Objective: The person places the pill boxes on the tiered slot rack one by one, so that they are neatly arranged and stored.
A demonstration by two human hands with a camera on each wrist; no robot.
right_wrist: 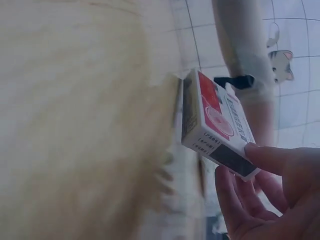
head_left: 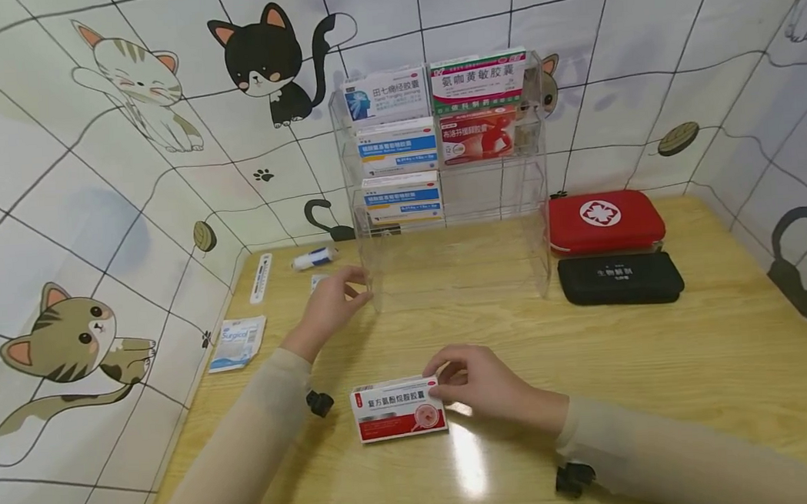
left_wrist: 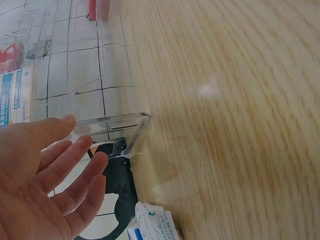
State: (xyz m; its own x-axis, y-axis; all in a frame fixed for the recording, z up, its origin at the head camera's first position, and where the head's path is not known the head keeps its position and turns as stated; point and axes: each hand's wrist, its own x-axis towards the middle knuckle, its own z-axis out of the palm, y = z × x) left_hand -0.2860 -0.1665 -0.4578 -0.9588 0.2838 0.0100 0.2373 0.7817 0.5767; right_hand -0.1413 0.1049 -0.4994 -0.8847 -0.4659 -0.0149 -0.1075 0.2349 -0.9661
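Note:
A white and red medicine box (head_left: 400,418) is in front of me, its printed face toward me. My right hand (head_left: 484,382) pinches its right end between thumb and fingers. The right wrist view shows the box (right_wrist: 215,120) from its end, with the thumb of the right hand (right_wrist: 270,195) on one edge. A clear acrylic rack (head_left: 461,279) stands at the back of the table. Beside its left side panel is my left hand (head_left: 333,302), fingers loosely bent at the panel's front edge. In the left wrist view the left hand (left_wrist: 50,180) has thumb and fingers apart near the rack's edge (left_wrist: 110,122).
The rack's upper tiers hold several medicine boxes (head_left: 397,148). Right of it lie a red first-aid case (head_left: 606,228) and a black pouch (head_left: 620,279). To the left are a Surgical packet (head_left: 236,345), a white strip (head_left: 261,278) and a small white roll (head_left: 314,258).

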